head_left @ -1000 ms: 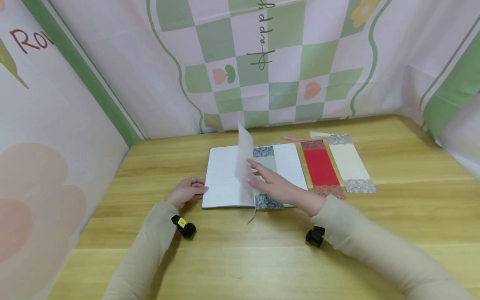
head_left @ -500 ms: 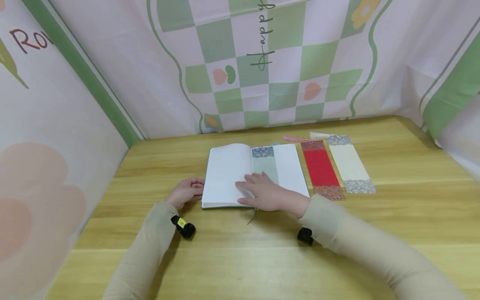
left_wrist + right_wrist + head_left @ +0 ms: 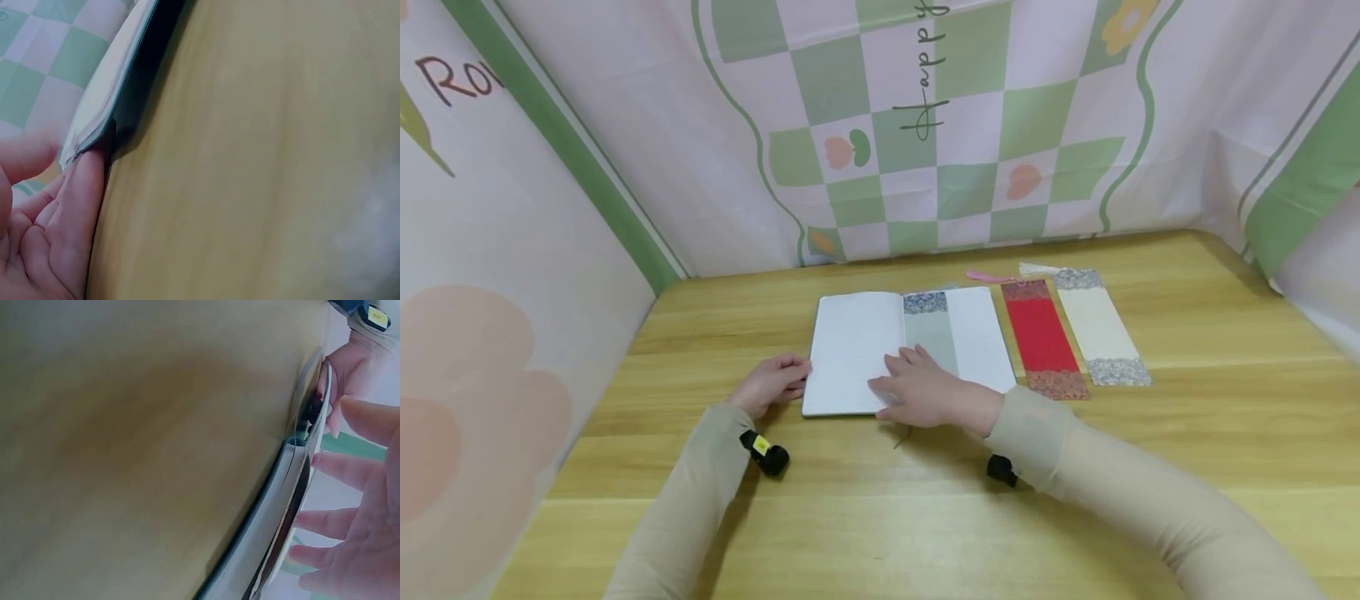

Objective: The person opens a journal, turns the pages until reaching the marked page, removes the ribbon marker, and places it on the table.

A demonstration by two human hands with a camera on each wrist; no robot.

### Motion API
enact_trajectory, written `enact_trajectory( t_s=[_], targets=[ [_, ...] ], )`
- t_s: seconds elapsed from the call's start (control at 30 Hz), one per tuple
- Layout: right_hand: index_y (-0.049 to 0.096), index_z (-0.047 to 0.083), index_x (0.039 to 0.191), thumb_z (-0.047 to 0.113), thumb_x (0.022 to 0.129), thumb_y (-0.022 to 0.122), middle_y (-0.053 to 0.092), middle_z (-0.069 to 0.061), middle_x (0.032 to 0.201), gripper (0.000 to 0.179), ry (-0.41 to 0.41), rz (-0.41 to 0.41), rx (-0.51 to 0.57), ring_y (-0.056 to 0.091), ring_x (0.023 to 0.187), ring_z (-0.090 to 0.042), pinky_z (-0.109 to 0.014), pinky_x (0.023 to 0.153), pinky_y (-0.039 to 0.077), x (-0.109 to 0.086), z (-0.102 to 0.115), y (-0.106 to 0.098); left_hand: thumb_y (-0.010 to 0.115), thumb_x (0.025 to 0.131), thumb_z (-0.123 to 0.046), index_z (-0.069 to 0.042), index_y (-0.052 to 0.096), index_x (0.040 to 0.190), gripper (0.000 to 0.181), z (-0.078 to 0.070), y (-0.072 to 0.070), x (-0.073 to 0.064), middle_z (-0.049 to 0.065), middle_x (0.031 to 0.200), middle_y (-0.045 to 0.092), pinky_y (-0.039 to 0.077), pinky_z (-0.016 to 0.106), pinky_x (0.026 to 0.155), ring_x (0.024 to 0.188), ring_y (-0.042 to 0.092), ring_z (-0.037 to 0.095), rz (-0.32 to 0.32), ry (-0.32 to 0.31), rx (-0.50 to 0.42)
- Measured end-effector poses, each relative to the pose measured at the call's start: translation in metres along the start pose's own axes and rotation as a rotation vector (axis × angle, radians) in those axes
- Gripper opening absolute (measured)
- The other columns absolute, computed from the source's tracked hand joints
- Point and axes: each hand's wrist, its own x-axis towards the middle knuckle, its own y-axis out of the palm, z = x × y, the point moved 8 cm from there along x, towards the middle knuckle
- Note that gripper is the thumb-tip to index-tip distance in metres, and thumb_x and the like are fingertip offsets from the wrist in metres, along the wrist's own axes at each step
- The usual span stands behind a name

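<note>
An open notebook (image 3: 853,346) with white pages and a dark cover lies on the table. A pale green bookmark (image 3: 928,327) with patterned ends lies on its right page along the fold; its lower end is hidden by my right hand. My left hand (image 3: 771,383) grips the notebook's left edge, fingers under the cover (image 3: 134,109) and thumb on the upper side. My right hand (image 3: 925,392) rests palm down across the lower fold, its spread fingers touching the left page and the bookmark. A thin ribbon (image 3: 902,437) sticks out below the spine.
To the notebook's right lie a red bookmark (image 3: 1042,337) with a pink tassel (image 3: 990,276) and a cream bookmark (image 3: 1102,325) with a white tassel (image 3: 1039,269). Behind the wooden table (image 3: 880,517) hangs a checked curtain (image 3: 962,125).
A raised page has come down flat onto the left side. My right hand has moved left and down from that page onto the lower fold. My left hand stays at the left edge.
</note>
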Motion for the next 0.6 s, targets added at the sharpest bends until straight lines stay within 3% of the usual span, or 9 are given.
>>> enact_trajectory(
  t_s=[0.13,0.37,0.5,0.6],
  targets=[
    [0.048,0.012,0.138,0.037,0.094,0.056,0.028,-0.028,0.149,0.051,-0.005,0.0,-0.016,0.016,0.138,-0.05,-0.059,0.116,0.005,0.0,0.001,0.0,0.061,0.092,-0.009,0.005,0.049,0.126,0.038,0.0,0.0,-0.001,0.007,0.106,0.061,0.054,0.025,0.085,0.087,0.057,0.007,-0.009,-0.004,0.021],
    [0.053,0.014,0.134,0.038,0.093,0.057,0.034,-0.024,0.147,0.048,-0.031,-0.025,-0.047,0.019,0.138,-0.048,-0.062,0.114,0.006,0.002,0.002,-0.005,0.063,0.091,-0.007,0.003,0.05,0.124,0.038,0.002,0.0,-0.001,0.005,0.102,0.06,0.054,0.026,0.085,0.088,0.056,0.009,-0.011,-0.014,0.035],
    [0.054,0.013,0.132,0.039,0.092,0.058,0.037,-0.021,0.147,0.047,-0.029,-0.141,-0.058,0.024,0.138,-0.044,-0.061,0.114,0.012,0.002,-0.006,-0.023,0.063,0.09,-0.007,0.002,0.05,0.123,0.037,0.003,0.001,0.0,0.006,0.104,0.06,0.054,0.025,0.084,0.088,0.057,0.01,-0.015,-0.022,0.03],
    [0.053,0.009,0.132,0.035,0.09,0.063,0.037,-0.023,0.146,0.051,0.036,-0.26,0.044,0.03,0.135,-0.043,-0.058,0.113,0.02,-0.004,-0.022,-0.043,0.063,0.09,-0.007,0.001,0.05,0.124,0.038,0.003,0.0,0.001,0.007,0.106,0.06,0.054,0.026,0.085,0.089,0.058,0.011,-0.022,-0.025,0.03]
  ],
)
